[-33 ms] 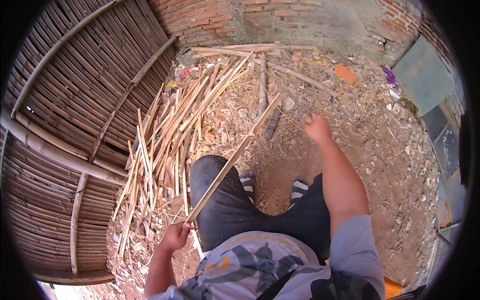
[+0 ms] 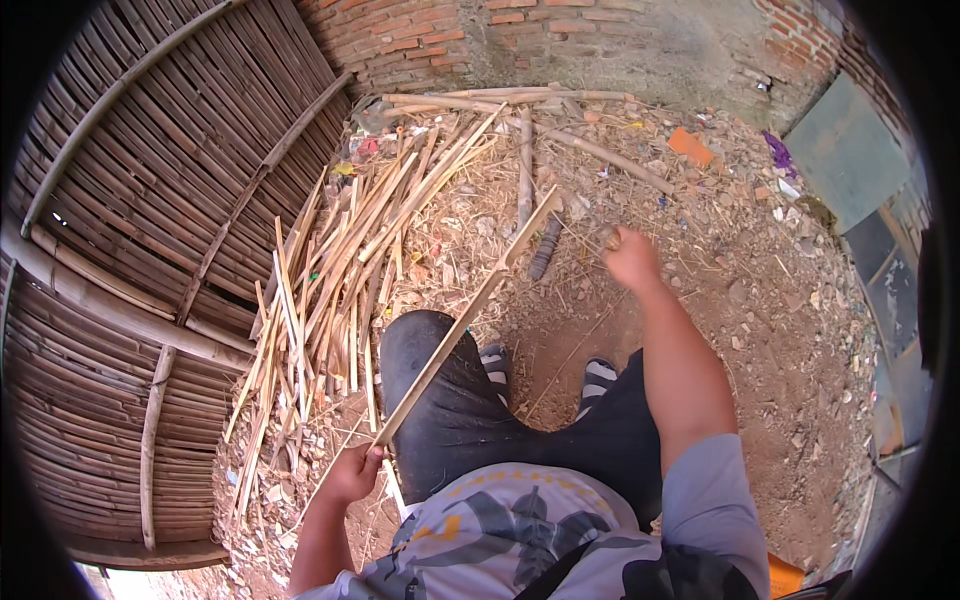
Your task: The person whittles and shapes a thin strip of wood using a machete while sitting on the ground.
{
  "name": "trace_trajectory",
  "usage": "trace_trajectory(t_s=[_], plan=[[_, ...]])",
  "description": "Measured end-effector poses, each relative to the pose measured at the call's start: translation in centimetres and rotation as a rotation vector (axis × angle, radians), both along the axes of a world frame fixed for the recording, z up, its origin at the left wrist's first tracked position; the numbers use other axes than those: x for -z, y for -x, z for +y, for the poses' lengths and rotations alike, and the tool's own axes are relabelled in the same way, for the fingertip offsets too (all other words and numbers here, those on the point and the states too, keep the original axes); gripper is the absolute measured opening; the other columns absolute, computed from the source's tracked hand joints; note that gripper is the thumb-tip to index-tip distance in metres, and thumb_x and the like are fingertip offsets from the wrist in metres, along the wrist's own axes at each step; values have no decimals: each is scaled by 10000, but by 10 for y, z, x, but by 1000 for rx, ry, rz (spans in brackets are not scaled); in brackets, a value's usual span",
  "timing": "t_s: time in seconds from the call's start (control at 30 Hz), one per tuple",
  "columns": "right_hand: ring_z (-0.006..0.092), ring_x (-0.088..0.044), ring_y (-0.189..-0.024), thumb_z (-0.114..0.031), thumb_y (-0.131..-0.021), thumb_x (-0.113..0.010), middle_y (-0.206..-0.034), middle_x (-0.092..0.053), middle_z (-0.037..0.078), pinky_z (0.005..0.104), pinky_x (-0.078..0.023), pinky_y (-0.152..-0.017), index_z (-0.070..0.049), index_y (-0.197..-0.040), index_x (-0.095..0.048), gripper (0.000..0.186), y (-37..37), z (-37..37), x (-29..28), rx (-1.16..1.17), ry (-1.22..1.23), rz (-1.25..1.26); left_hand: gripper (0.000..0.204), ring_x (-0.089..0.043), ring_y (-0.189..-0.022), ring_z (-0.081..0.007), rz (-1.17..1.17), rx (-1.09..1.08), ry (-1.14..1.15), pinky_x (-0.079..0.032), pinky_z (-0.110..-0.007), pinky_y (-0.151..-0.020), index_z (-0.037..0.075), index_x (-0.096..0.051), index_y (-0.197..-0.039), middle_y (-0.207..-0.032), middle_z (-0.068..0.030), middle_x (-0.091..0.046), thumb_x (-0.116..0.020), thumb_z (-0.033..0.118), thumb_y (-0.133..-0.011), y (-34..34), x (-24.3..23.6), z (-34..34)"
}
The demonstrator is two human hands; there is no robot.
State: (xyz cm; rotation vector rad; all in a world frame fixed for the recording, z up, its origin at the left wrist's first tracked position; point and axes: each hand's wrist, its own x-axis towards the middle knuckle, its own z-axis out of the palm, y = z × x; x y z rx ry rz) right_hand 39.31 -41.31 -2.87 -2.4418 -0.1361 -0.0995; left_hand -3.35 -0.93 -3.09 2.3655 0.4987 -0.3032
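Left hand (image 2: 352,474) grips a bamboo strip (image 2: 468,316); beyond that grip, rightward, the right hand (image 2: 632,260) is curled closed, contents unclear. Shaping, I'd guess; the next stroke needs steadiness.

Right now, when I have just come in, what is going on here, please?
A person's left hand holds one end of a wooden strip, which slants forward and to the right, passing over the left knee. The right hand is closed, apart from the strip; what it grips, if anything, is unclear. A pile of strips lies on the ground, ahead and to the left.
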Motion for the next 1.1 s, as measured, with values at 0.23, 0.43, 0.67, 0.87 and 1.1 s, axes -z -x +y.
trace_trajectory(t_s=[0.23, 0.43, 0.67, 0.87, 1.1], plan=[[321, -715, -816, -206, -857, -720, -919, -737, 183, 407, -552, -746, -75, -1133, -717, 305, 28, 23, -32, 24, -270, 67, 536, -497, -623, -176, 20, -20, 96, -462, -384, -615, -12, -619, -850, -656, -81, -570, -484, 453, -1080, -5, 9, -2], [333, -704, -779, -164, -863, -695, -844, -720, 148, 445, -557, -717, -86, -998, -699, 156, 63, 57, -31, -572, 125, -193, 532, -417, -571, -123, 173, -130, 419, -371, -319, -542, 47, -573, -804, -623, 3, -479, -463, 487, -1082, -29, 0, -14], [344, -708, -836, -117, -824, -681, -846, -717, 132, 460, -565, -723, -140, -986, -701, 164, 50, 57, -6, -452, 232, -69, 513, -299, -494, -105, 309, -202, 666, -271, -294, -476, 104, -501, -817, -586, 50, -328, -417, 536, -1080, -42, -10, -21], [369, -703, -832, -112, -816, -683, -860, -716, 160, 482, -560, -731, -121, -990, -692, 175, 64, 74, -10, -565, 268, -211, 491, -282, -488, -105, 382, -196, 752, -270, -297, -470, 113, -505, -833, -584, 50, -325, -400, 518, -1090, -42, -14, -15], [353, -712, -850, -158, -832, -712, -871, -722, 152, 489, -566, -763, -98, -976, -684, 159, 39, 46, 0, -383, 302, -121, 471, -297, -510, -86, 339, -244, 750, -265, -270, -480, 123, -508, -816, -600, 60, -347, -439, 502, -1086, -34, -20, -18]])
